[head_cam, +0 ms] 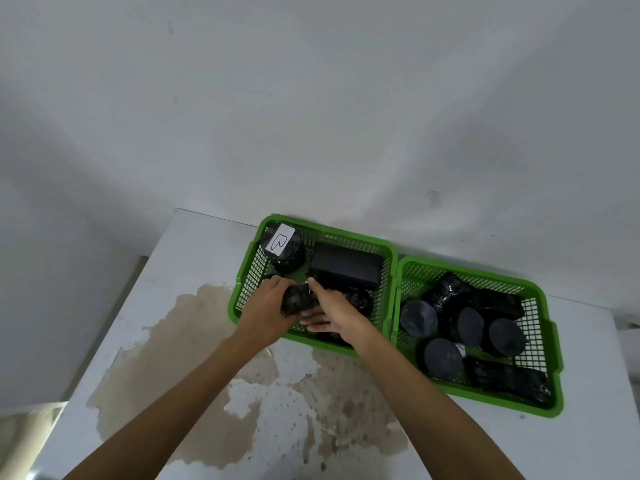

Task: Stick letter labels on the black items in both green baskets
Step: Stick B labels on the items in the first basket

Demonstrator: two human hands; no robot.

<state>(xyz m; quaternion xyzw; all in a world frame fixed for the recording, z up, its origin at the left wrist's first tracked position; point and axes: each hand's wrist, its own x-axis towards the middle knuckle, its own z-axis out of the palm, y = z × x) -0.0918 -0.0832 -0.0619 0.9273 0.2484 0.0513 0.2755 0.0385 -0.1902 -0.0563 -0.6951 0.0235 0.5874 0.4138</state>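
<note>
Black items (471,325) fill both green baskets (407,258).

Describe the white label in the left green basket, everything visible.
The white label is a small rounded-corner rectangle, apparently paper, with one hand-drawn black outline letter that looks like a B, seen turned from this angle. It lies flat and tilted on top of a round black wrapped item in the far-left corner of the left green basket. Neither hand touches it; it looks fully stuck down, with no lifted edges visible.
</note>
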